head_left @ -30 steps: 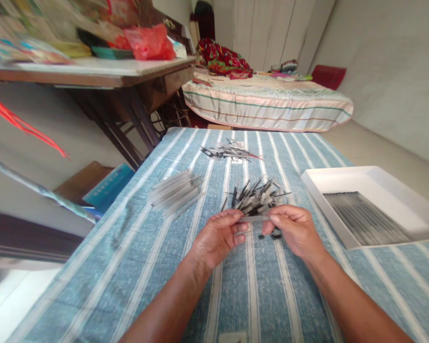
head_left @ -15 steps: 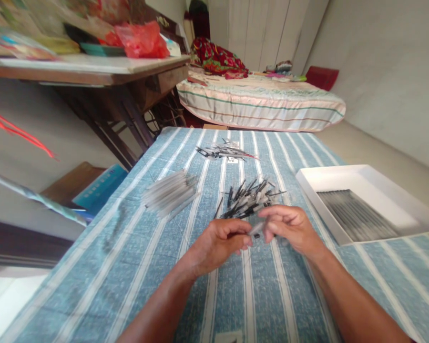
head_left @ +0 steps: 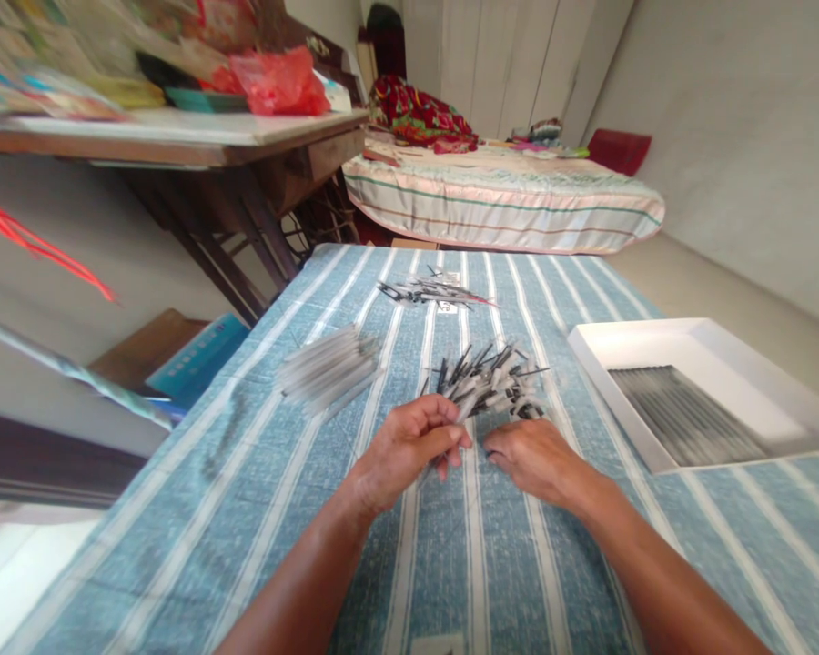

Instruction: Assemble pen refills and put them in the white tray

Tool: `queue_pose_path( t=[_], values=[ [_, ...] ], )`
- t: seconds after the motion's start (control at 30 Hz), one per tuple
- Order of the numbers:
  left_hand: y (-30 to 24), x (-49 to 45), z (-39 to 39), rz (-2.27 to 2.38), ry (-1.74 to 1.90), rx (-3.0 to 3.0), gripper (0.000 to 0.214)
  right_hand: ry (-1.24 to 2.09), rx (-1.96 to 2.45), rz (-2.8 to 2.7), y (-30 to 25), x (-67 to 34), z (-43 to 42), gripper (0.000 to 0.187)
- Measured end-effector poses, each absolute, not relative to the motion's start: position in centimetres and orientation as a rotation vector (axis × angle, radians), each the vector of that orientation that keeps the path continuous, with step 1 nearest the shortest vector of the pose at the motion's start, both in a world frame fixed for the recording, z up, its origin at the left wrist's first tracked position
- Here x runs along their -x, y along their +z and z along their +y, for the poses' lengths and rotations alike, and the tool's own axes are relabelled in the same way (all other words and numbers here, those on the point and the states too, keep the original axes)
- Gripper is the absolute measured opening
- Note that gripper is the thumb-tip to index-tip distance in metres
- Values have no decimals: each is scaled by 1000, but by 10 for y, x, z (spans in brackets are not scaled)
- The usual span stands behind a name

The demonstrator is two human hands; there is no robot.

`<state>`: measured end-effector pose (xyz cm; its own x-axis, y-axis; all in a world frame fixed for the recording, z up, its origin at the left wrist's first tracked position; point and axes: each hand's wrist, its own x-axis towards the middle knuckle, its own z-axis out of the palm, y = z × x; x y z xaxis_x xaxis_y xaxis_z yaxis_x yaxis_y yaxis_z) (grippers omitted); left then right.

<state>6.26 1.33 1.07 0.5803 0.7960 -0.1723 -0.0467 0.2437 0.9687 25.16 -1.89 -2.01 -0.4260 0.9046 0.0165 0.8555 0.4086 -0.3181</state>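
My left hand (head_left: 419,446) is closed in a pinch, thumb against forefinger, just in front of a loose pile of clear and black stick-like pieces (head_left: 484,382). What it holds, if anything, is too small to make out. To its right, my right hand (head_left: 532,458) points down toward the cloth with fingers pressed together. A small dark bit shows at its fingertips, too blurred to name. The two hands are slightly apart. Left of the pile lies a bundle of pale translucent tubes (head_left: 331,368), roughly side by side.
A white open box (head_left: 730,364) with a row of dark sticks (head_left: 682,414) stands on the right. Thin black and clear pieces (head_left: 433,291) lie farther back on the striped cloth (head_left: 300,546). A wooden table (head_left: 279,136) stands at upper left, a bed (head_left: 505,200) behind.
My hands have drawn apart; the pale piece between them no longer shows there. My right hand has turned downward and lowered toward the cloth. My left hand has shifted slightly left.
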Motion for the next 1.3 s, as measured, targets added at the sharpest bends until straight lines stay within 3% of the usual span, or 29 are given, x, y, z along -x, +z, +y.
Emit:
queue_pose_path(
  t=[0.17,0.27,0.83,1.3],
  values=[
    [12,-64,12,833,582,-1276,8,965,1288,-1874,-18,-263,-20,10],
    [14,-66,11,844,527,-1322,5,1172,1173,-1435,-16,-264,-21,18],
    [13,-65,9,819,504,-1396,4,1156,1037,-1288,-16,-266,-22,18],
    [13,-65,9,862,399,-1522,9,1035,1054,-1569,-13,-269,-22,9]
  ],
)
